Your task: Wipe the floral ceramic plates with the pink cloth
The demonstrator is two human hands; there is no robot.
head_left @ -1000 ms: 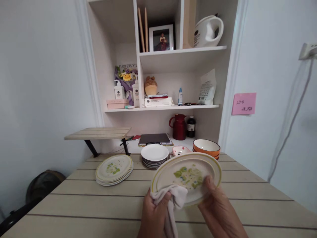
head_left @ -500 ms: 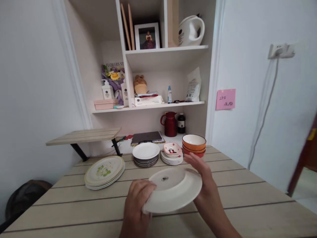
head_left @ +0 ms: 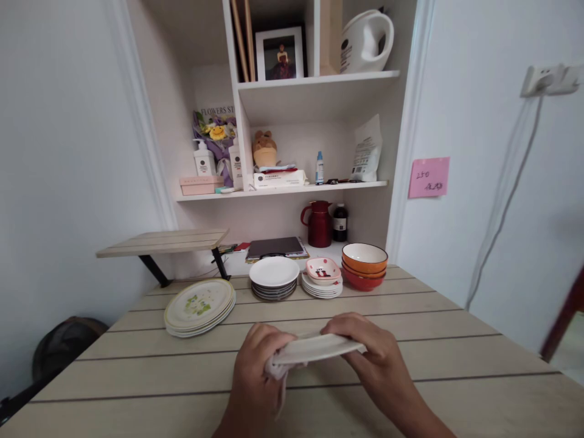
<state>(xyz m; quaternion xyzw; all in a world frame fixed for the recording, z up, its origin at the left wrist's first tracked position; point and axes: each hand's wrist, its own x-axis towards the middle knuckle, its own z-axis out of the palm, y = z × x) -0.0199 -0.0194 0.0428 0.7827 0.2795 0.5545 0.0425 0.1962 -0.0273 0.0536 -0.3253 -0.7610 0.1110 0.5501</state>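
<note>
Left end: patterned plate stack [head_left: 199,307] on the slatted surface [head_left: 159,377], green-leaf design face up on the top plate, stack unchanged over the last second. Next, left hand [head_left: 255,359]: fingers clamped on the near-left rim of the held plate [head_left: 314,348], with a pale cloth [head_left: 276,370] bunched in the same grip, wrapped at the rim and hanging below it. Behind that, white-topped plate stack [head_left: 274,274], untouched. Held plate is front and center, raised over the surface, between both hands. What changed: a second ago its patterned face was to the camera, half a second ago its underside; now it's nearly edge-on, neither face readable. Reads as a plate being turned during wiping, so both sides likely count, and how dry or clean either one is can't be told from here. Beyond it, small plates [head_left: 322,292] with a pink bowl [head_left: 323,271] on top, clear of the hands. Right hand [head_left: 374,347]: was laid flatter along the rim half a second ago, now fingers pinch the right edge from above and below, no cloth visible there. Far right behind it, orange bowls [head_left: 365,264], stacked upright.
</note>
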